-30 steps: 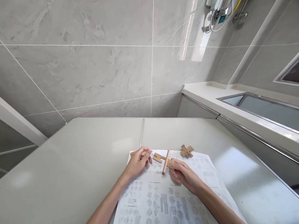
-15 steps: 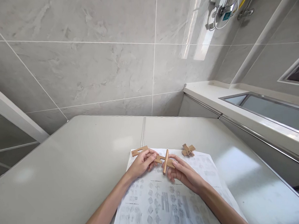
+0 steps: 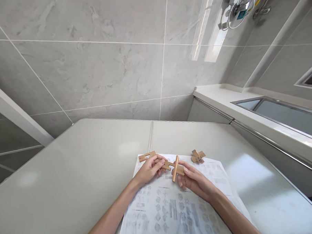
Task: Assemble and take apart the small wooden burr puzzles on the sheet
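Both hands meet over a printed instruction sheet (image 3: 172, 209) on a grey table (image 3: 70, 176). Between them is a cross of two flat wooden puzzle pieces (image 3: 175, 166), one slotted through the other. My left hand (image 3: 149, 169) pinches the cross's left end with its fingertips. My right hand (image 3: 193, 179) grips the right end, fingers curled under it. A single notched wooden piece (image 3: 146, 156) lies just beyond my left hand at the sheet's far left corner. A small joined cluster of wooden pieces (image 3: 197, 156) rests at the sheet's far edge, apart from my right hand.
A grey tiled wall rises behind the table. To the right runs a white counter (image 3: 222, 97) with a steel sink (image 3: 280, 113) set in it. Pipes and a hose hang at the top right (image 3: 241, 6).
My left hand let go of the single notched piece, leaving it on the sheet, and moved right to take the left end of the cross. The right hand kept its hold.
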`<state>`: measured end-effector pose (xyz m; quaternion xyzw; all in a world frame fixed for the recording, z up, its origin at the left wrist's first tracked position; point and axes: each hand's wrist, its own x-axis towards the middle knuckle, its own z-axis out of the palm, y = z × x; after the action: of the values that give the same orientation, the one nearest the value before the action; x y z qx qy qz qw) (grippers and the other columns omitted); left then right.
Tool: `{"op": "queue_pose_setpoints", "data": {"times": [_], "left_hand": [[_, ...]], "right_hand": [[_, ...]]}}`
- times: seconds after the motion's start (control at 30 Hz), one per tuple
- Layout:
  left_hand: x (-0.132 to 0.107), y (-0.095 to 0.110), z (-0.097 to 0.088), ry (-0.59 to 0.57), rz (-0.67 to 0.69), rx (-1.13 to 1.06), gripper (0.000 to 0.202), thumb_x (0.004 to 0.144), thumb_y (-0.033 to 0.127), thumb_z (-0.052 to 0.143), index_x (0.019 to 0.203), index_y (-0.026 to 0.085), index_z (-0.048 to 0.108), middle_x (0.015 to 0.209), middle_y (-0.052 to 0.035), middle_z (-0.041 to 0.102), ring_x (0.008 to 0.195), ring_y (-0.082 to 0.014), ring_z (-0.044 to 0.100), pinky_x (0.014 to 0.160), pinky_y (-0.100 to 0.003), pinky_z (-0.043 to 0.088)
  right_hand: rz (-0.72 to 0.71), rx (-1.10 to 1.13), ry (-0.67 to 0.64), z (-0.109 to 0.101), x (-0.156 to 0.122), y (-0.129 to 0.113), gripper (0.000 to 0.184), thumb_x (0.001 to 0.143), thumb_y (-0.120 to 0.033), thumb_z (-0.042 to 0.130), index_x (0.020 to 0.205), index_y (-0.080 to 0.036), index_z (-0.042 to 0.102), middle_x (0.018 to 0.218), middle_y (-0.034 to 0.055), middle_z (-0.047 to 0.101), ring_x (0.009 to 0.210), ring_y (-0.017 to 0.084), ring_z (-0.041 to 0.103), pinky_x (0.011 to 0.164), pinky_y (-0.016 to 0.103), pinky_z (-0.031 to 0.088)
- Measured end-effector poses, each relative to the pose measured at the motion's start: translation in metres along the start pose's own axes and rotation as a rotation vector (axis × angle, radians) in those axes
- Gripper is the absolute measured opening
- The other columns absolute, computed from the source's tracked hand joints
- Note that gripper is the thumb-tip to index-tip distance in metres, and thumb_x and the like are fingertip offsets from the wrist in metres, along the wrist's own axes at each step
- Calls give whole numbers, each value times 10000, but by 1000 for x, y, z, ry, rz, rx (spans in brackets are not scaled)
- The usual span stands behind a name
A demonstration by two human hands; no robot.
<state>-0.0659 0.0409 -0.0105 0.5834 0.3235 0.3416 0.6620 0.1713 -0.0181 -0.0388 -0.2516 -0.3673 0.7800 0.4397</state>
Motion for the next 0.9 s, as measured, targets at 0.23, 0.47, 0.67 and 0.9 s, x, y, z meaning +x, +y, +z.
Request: {"op": "queue_pose_setpoints", "data": {"times": [0.23,0.47,0.67,0.9], "left_hand": [[-1,2,0,2,-2,12,470,945,627,708,997,164,647,670,37,564,548,-98,478,567,-254,382],[-1,2,2,20,1,-7,468,933,629,720,985,171,643,689,26,590,545,-96,471,564,-254,384],[-1,3,2,23,-9,4,456,936,614,723,993,168,645,690,20,610,539,-95,473,559,-249,383],[0,0,1,30,3,5,459,940,619,714,988,168,650,701,11,635,515,-88,460,555,-249,382]], "right_hand": [[3,-52,1,-2,-1,0,421,1036,-474,685,1357,-245,540,1035,90,734,752,180,655,670,295,446],[2,-57,22,-3,1,2,282,1072,-456,632,1241,-268,509,858,5,700,599,134,638,571,243,437],[12,-84,56,-4,0,2,356,1058,-509,632,1270,-268,477,901,29,748,530,128,665,493,217,451],[14,-79,69,0,1,-1,421,1014,-554,676,1259,-256,508,891,36,749,519,139,690,438,199,412]]}}
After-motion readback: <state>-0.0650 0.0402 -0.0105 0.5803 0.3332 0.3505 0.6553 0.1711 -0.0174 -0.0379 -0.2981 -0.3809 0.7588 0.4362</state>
